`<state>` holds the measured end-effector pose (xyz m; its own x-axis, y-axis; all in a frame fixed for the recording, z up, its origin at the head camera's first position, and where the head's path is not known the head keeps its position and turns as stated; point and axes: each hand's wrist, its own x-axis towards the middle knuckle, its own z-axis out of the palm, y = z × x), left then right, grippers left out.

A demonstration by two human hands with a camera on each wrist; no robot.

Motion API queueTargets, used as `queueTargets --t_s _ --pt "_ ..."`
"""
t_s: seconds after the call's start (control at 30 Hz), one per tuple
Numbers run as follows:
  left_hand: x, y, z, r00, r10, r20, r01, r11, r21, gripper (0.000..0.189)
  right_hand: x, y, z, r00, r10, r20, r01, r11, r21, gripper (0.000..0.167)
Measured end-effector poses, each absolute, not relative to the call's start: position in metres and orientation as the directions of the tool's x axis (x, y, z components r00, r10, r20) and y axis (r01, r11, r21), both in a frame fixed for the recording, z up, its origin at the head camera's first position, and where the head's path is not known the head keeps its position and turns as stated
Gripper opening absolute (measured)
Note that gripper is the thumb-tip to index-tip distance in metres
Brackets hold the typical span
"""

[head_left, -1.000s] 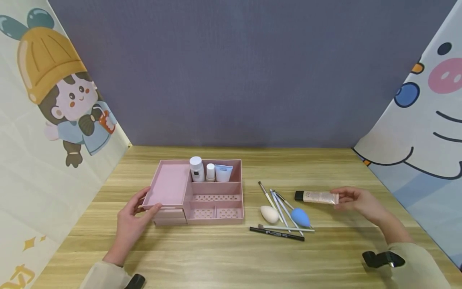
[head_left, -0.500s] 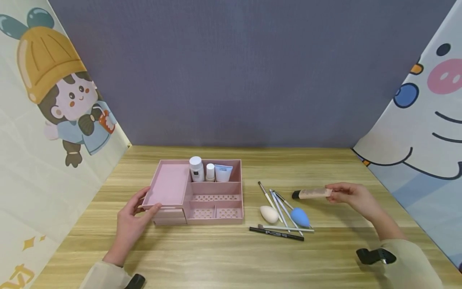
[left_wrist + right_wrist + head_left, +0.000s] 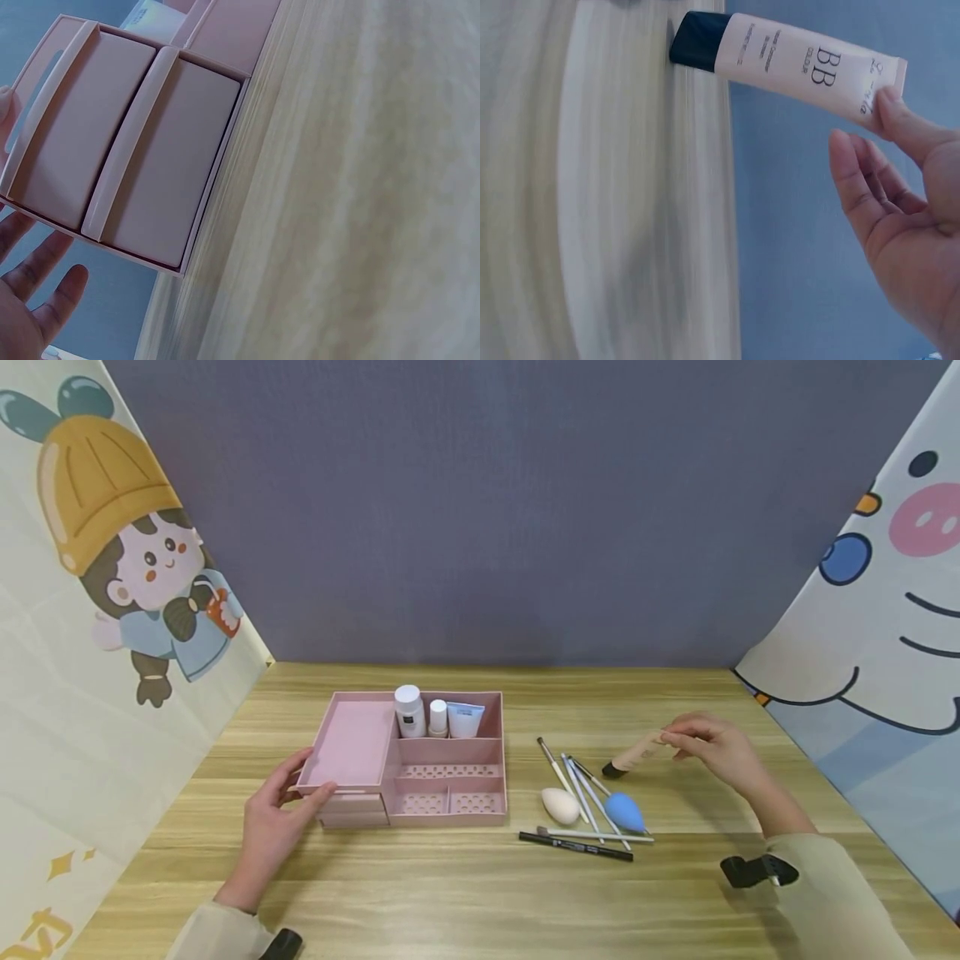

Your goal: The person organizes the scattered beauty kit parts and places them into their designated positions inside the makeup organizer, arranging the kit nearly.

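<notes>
A pink desktop organizer (image 3: 352, 739) with two small drawers (image 3: 161, 154) stands left of the table's middle. My left hand (image 3: 276, 827) holds its front left corner, thumb at the front and fingers along the side; some fingers spread loose in the left wrist view. My right hand (image 3: 716, 756) pinches a BB cream tube (image 3: 806, 66) by its flat end, thumb over the print. The tube slants down to the left, its black cap (image 3: 613, 770) lowest and close to the table. Inside the organizer's back compartment stand a white bottle (image 3: 409, 714), a small white-capped bottle (image 3: 437, 718) and a pale blue tube (image 3: 465, 720).
Right of the organizer lie several makeup brushes (image 3: 581, 797), a cream sponge (image 3: 560, 806), a blue sponge (image 3: 624, 812) and a black pen (image 3: 576, 846). The organizer's middle and front compartments show bare perforated floors. A grey-blue wall (image 3: 502, 527) bounds the table behind.
My right hand has lifted the BB cream tube's flat end, moved a little left and tilted the tube cap-down. My left hand and the organizer have stayed put.
</notes>
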<state>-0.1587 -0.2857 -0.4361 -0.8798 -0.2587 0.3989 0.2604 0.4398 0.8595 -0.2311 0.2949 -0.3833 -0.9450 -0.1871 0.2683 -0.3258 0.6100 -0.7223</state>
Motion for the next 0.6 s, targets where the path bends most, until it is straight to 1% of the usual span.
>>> queueTargets --t_s 0.1,0.23,0.4,0.6 --pt "-0.159 -0.286 -0.436 -0.882 -0.258 0.395 0.256 0.443 0.859 0.06 -0.237 0.288 -0.381 -0.952 -0.177 0.251 -0.306 0.621 -0.721 0.022" --pt "-0.158 -0.286 -0.435 -0.884 -0.255 0.393 0.252 0.447 0.858 0.059 -0.244 0.279 -0.378 -0.97 -0.124 0.208 -0.239 0.618 -0.749 0.031" --pt "-0.157 -0.286 -0.434 -0.886 -0.252 0.389 0.252 0.441 0.861 0.059 -0.253 0.27 -0.376 -0.979 -0.061 0.195 -0.188 0.637 -0.747 0.035" --pt "-0.157 -0.286 -0.434 -0.887 -0.255 0.386 0.246 0.445 0.861 0.059 -0.263 0.26 -0.373 -0.97 -0.043 0.239 -0.208 0.659 -0.723 0.03"
